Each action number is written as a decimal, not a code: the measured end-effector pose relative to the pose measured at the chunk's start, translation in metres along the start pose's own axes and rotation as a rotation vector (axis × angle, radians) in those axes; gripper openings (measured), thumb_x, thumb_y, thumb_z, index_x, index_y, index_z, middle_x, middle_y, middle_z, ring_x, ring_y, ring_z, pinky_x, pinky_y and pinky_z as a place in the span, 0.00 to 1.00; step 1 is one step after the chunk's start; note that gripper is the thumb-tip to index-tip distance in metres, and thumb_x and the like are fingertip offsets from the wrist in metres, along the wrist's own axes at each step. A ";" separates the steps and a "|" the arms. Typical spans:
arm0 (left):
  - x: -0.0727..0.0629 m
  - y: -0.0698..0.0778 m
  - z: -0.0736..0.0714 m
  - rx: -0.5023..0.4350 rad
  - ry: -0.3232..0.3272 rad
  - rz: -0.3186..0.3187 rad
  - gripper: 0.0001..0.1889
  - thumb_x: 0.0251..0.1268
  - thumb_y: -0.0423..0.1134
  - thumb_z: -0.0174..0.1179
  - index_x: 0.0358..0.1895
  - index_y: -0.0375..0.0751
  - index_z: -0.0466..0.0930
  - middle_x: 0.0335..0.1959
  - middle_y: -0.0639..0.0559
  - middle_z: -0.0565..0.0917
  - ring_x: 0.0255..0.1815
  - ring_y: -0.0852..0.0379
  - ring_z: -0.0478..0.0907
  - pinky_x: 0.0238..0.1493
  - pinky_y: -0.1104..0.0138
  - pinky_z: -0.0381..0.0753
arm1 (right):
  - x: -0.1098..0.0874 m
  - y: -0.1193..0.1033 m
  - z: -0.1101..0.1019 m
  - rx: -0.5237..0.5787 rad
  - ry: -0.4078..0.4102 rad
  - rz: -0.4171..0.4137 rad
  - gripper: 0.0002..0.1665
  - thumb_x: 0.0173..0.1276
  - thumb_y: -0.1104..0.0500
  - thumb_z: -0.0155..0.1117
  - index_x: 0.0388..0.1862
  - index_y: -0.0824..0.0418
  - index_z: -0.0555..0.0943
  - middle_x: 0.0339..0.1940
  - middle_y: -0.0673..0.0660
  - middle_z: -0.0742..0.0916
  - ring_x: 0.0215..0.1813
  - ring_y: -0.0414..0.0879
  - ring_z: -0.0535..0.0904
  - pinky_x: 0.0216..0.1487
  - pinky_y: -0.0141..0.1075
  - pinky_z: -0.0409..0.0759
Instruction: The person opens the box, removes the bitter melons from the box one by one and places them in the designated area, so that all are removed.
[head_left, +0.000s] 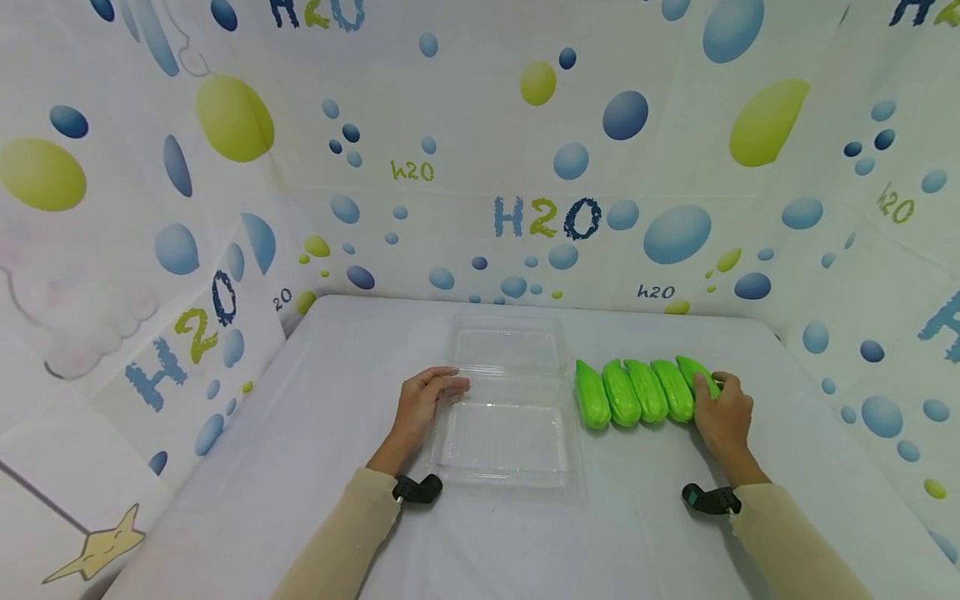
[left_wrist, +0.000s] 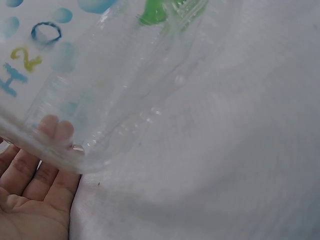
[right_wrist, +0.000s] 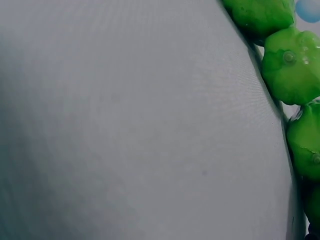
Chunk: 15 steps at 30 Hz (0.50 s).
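A clear plastic clamshell box (head_left: 502,475) lies opened out flat, its lid (head_left: 506,321) on the far side. My left hand (head_left: 420,408) grips the box's left edge near the hinge; in the left wrist view its fingertips (left_wrist: 63,131) show through the clear plastic. To the right of the box, several glossy green pepper-shaped vegetables (head_left: 621,396) lie side by side in a row. My right hand (head_left: 727,417) holds the rightmost green vegetable (head_left: 693,371) between thumb and fingers. In the right wrist view, rounded ends of green vegetables (right_wrist: 290,62) show at the right edge; the hand is hidden there.
A white cloth covers the table (head_left: 622,533), which ends at a back edge. Behind it and at both sides hangs a white curtain (head_left: 480,117) with blue and yellow-green dots and "H2O" lettering. A dark strapped device (head_left: 708,500) sits on each wrist.
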<state>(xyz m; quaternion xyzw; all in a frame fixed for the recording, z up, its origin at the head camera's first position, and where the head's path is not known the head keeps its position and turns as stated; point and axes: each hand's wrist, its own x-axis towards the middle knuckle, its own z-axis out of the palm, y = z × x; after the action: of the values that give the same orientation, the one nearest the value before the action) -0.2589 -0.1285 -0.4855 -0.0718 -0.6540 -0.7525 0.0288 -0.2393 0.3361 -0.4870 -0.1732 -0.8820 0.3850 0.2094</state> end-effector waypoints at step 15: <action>0.000 0.000 0.000 0.035 0.002 -0.009 0.16 0.77 0.30 0.48 0.58 0.22 0.77 0.50 0.31 0.86 0.54 0.39 0.85 0.56 0.57 0.86 | 0.000 0.000 0.000 0.006 -0.008 0.033 0.41 0.81 0.40 0.41 0.72 0.75 0.63 0.64 0.79 0.74 0.66 0.73 0.67 0.63 0.64 0.68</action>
<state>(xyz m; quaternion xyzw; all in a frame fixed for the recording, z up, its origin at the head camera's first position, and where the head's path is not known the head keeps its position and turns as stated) -0.2583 -0.1289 -0.4853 -0.0674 -0.6672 -0.7413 0.0275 -0.2395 0.3362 -0.4874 -0.1855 -0.8788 0.3917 0.1998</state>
